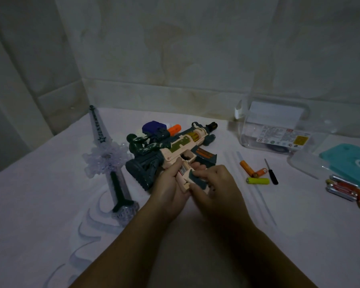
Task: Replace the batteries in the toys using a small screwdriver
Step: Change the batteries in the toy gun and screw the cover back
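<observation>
Both hands meet at the grip of the toy gun (181, 146), a chunky moulded plastic piece in peach and dark teal lying on the white bed sheet (50, 194). The left hand (170, 190) wraps the grip from below; the right hand (214, 183) pinches a curved teal cover (196, 178) against it. Right of the gun lie three loose cylindrical batteries (257, 180) and one slim black-handled screwdriver (271, 172). Left of it rests one clear, glittery toy sword (108, 156).
</observation>
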A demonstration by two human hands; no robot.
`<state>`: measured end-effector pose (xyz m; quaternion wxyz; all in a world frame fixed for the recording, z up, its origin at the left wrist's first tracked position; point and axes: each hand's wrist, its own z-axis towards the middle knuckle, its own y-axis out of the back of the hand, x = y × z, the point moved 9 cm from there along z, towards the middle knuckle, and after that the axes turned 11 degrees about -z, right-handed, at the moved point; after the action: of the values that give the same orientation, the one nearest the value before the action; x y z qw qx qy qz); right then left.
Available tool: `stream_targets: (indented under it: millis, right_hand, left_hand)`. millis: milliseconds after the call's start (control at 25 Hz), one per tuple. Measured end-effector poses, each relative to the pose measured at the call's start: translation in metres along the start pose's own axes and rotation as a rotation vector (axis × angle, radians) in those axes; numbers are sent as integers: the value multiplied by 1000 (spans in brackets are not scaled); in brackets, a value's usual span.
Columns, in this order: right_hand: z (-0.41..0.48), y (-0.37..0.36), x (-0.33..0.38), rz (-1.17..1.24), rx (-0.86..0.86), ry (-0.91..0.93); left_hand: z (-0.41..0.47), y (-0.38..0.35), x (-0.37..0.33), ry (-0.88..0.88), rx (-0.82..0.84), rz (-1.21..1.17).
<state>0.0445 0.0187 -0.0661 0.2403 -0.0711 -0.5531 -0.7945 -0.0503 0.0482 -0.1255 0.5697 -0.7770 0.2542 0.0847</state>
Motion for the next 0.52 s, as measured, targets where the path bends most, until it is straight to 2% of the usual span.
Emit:
stream_targets:
  millis: [200,280,400,520]
  right_hand:
    - [-5,-4,5,40,66,20]
    - [-5,-1,-1,85,59,-24]
    - [-4,10,-19,352,29,-212]
    - [-6,4,-26,730,113,-369]
  left_hand:
    - [-1,0,2,12,-14,-31]
    - [-1,-2,1,5,-4,-19]
    - [-1,-2,1,5,-5,-28]
    - [-2,-2,3,4,-18,-60]
